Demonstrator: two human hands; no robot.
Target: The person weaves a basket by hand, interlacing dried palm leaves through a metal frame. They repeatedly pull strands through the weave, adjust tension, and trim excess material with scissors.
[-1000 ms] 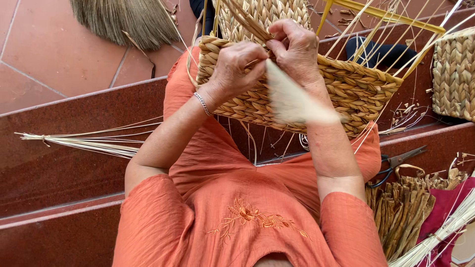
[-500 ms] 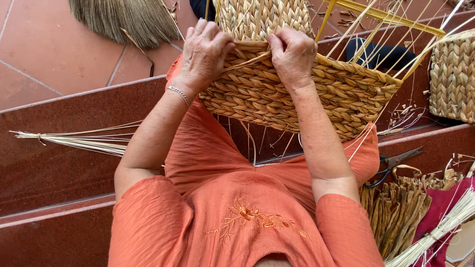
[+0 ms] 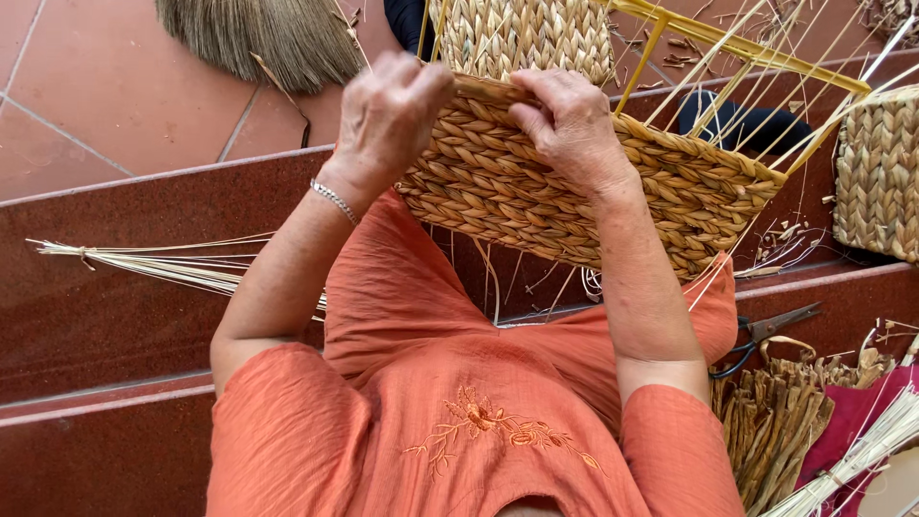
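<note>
A half-woven straw basket rests on my lap, its near wall of thick plaited fibre facing me and thin pale stakes standing up around a yellow frame. My left hand is closed at the basket's top left rim, pinching a fibre strand. My right hand lies over the top rim near its middle, fingers pressing the weave down. A silver bracelet circles my left wrist.
A bundle of thin pale straws lies on the red step at left. Scissors and a bundle of dried fibre sit at right. A finished woven basket stands far right, a broom head on the tiles above.
A pale strand that my hands were pulling across the basket front is gone from view. Both hands have moved up to the top rim and now press there.
</note>
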